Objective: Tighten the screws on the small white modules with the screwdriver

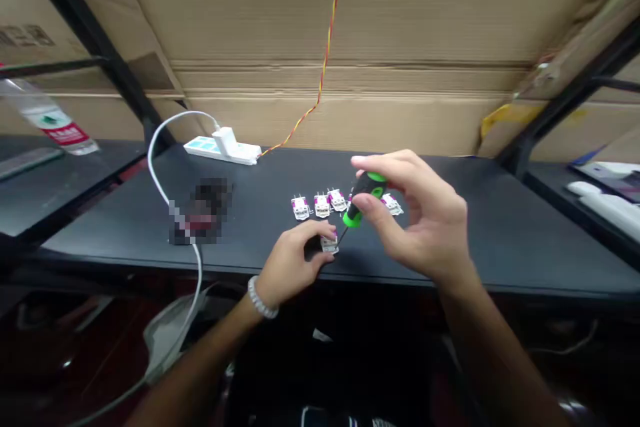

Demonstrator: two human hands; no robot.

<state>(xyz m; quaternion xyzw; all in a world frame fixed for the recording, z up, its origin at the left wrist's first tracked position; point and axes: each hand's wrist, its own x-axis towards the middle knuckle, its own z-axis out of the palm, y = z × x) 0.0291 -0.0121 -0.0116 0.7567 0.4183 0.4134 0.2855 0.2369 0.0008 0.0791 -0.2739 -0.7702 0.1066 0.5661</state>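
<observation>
My left hand (295, 259) pinches a small white and purple part (329, 244) against the black table (525, 240) near its front edge. My right hand (420, 213) grips a black and green screwdriver (363, 199) by its handle, tilted, with the thin tip pointing down at that part. Just behind, a row of several similar white and purple parts (322, 205) lies on the table; one of them (392, 204) shows past my right fingers.
A white power strip (223, 147) with a plugged-in charger sits at the back left, its white cable (157, 173) looping down off the front edge. A blurred dark object (200, 220) lies left. Cardboard lines the back wall with a red-yellow wire (327, 47).
</observation>
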